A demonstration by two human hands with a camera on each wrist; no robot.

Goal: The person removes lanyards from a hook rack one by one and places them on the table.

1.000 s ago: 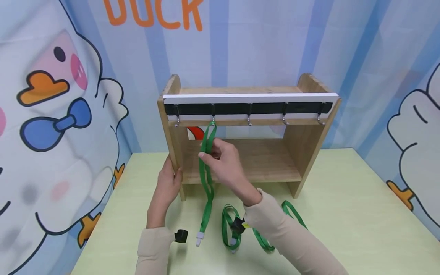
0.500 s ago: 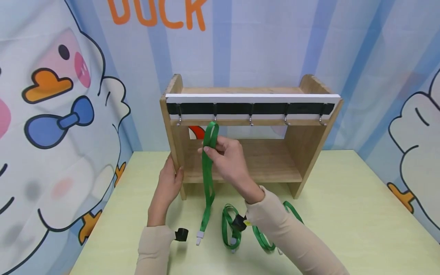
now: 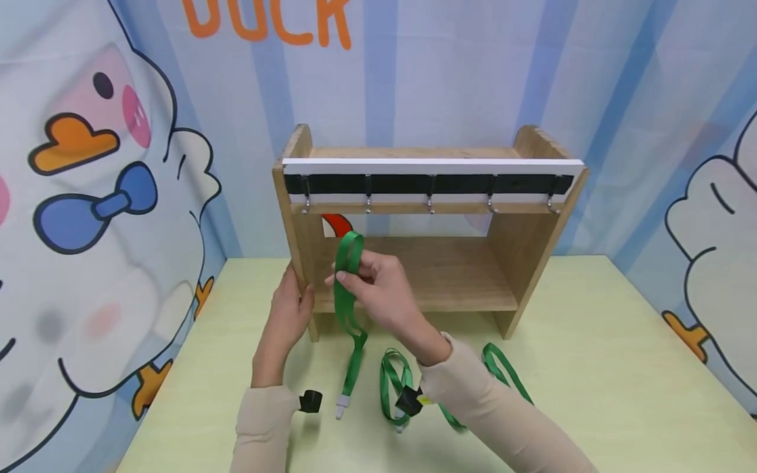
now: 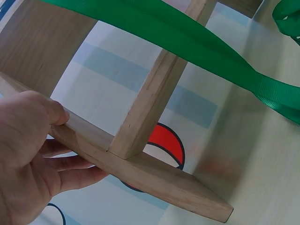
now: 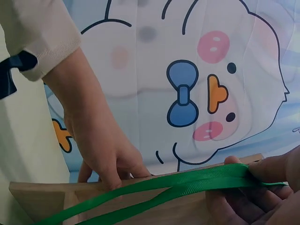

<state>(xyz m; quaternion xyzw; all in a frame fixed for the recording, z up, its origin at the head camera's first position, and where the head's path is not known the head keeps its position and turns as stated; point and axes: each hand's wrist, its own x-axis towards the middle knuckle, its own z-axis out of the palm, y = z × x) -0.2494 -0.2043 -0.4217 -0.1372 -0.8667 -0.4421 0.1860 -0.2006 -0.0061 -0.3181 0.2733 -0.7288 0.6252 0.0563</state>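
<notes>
Cartoon-duck backdrop w/ blue stripes surrounds a pale green surface [image 3: 591, 368]. Wooden rack [image 3: 520, 263] stands at the rear centre of the surface; its top rail carries a row of metal hooks [image 3: 429, 207].

Right hand [image 3: 378, 289]: grip closed on the green lanyard [image 3: 345, 289], thumb and fingers pinching both strands near the top of the loop. Loop sits in front of the rack's left bay, below the hook row and not touching any hook. Strap hangs down from the hand; its lower end w/ white clip [image 3: 341, 405] lies on the surface in front of the rack.

Left hand [image 3: 286, 315]: grip closed on the rack's left upright, thumb on the front edge, fingers behind the panel (confirmed in left wrist view).

Second green lanyard [image 3: 393, 387] lies coiled on the surface just right of the clip, partly under the right forearm; another green loop [image 3: 503, 371] shows on the far side of that sleeve. Black wrist-mounted unit sits at each cuff.
</notes>
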